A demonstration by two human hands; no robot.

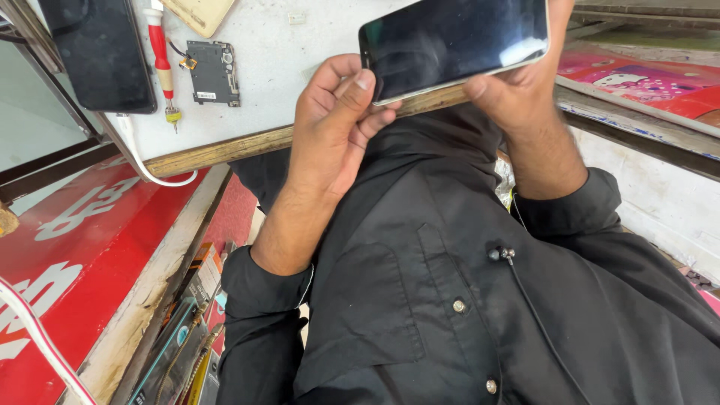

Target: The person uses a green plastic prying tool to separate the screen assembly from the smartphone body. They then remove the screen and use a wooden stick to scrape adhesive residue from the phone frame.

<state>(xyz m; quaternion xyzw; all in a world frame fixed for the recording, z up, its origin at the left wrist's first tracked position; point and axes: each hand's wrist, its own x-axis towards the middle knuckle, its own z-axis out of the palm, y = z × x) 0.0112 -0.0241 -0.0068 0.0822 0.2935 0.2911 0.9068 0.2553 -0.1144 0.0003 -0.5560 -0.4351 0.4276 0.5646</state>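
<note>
Left hand: the left hand [334, 124] is curled against the near long edge of a slim black smartphone with a glossy dark screen and pale metal rim [457, 41], thumb tip pressing that edge.
Right hand: the right hand [525, 82] cups the same phone from beneath, fingers closed round its far side.
Phone: held tilted, screen up, over the front edge of a worn white worktop with a bare wooden lip [225, 150], just above the black shirt [450, 300].
Worktop: a second dark phone [101, 52] lies flat at the left; beside it, a red-handled screwdriver [160, 56] and a small dark circuit board [213, 72]; a white cable [150, 172] loops over the lip.
Signs: a red panel with white lettering [67, 247] lies lower left; a pink and red printed sheet [637, 79] lies upper right.
Packages: coloured flat boxes [191, 330] stand on edge beside the left sleeve.
</note>
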